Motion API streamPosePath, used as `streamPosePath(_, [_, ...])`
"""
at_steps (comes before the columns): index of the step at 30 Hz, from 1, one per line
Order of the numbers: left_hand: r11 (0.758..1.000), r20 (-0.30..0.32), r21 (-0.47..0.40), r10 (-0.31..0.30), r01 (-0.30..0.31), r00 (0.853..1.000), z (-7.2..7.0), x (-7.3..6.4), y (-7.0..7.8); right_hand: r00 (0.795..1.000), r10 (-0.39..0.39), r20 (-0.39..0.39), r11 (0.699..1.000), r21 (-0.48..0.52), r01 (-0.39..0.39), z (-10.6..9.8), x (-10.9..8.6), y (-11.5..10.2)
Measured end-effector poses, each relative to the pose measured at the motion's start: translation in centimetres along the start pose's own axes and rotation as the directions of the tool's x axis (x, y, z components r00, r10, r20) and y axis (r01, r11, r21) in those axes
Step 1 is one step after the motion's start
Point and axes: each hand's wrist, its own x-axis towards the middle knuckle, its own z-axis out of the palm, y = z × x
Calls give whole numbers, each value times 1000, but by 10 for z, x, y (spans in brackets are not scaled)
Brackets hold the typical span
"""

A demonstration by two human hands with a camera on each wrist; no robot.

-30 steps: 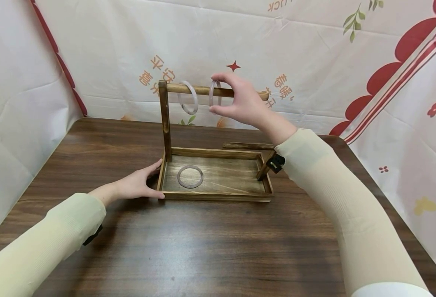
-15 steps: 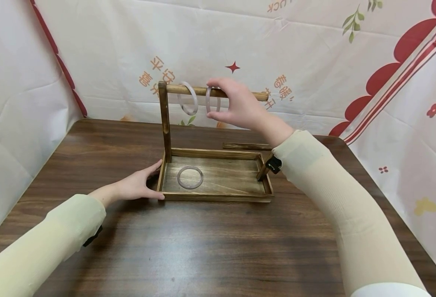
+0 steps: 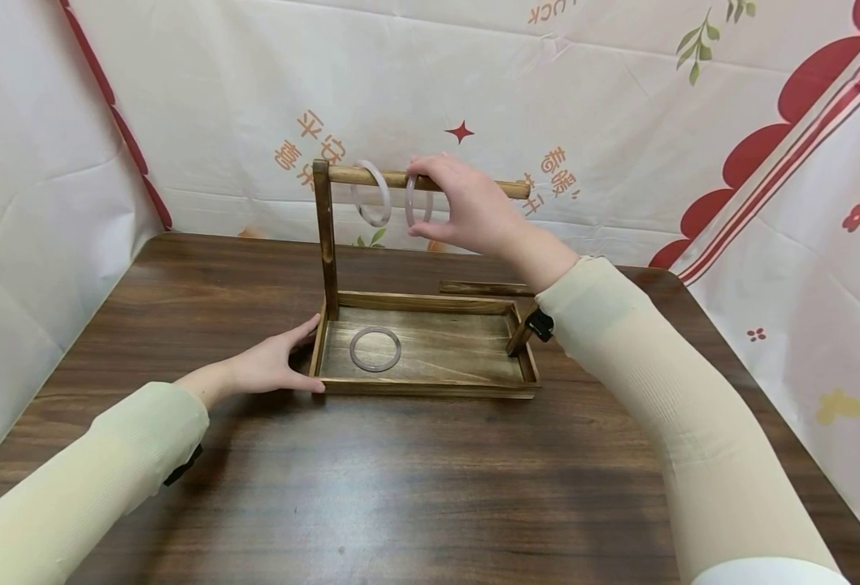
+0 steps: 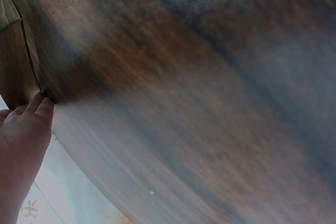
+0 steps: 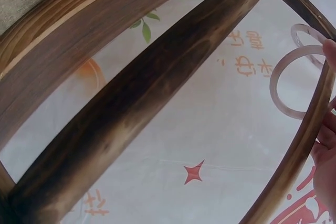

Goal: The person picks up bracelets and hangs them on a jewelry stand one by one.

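My right hand [image 3: 477, 201] holds a pale translucent bangle [image 3: 410, 205] between thumb and fingers, and the ring encircles the upper wooden bar [image 3: 514, 189] of a jewelry stand. Just left of it, a second pale bangle [image 3: 384, 195] hangs on the same bar. Inside the stand's tray [image 3: 430, 389] a third bangle [image 3: 375, 369] lies flat, toward the left. My left hand [image 3: 272, 363] grips the tray's left end, thumb at the front corner and fingers at the back one. The right wrist view shows the held bangle [image 5: 275, 85] around the bar too.
A tall post [image 3: 326, 244] carries the upper bar at its left end; the bar's right end is free. A lower bar [image 3: 481, 288] on a short post [image 3: 518, 341] stands at the tray's right, partly behind my forearm. A printed cloth [image 3: 584, 97] hangs behind the brown table [image 3: 401, 487].
My right hand has moved slightly left along the upper bar with its bangle, nearer the hanging one, and has stayed nearly still since. The left hand keeps its place.
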Motion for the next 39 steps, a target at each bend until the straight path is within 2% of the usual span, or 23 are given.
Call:
streamPosePath(8, [1000,-2,-3,-5,5,1000,-1,0,0,1000,-12,0,1000,-5,12,0,0,1])
streamPosePath(15, [1000,-2,-6,-4,4,1000,-1,-1,1,998,-57,-41,998,-7,56,1,-1,3])
streamPosePath(24, [1000,-6,-10,4,-5,1000,1,0,-1,999,-21,-50,1000,-8,20,-1,-4,-2])
streamPosePath(30, [1000,-4,-5,-3,3,1000,1,-1,0,997,10,-78,999,49,-6,-5,-9,-8])
streamPosePath(39, [1000,4,-2,-4,4,1000,0,0,1,989,-70,-129,993,87,81,-7,-21,-16])
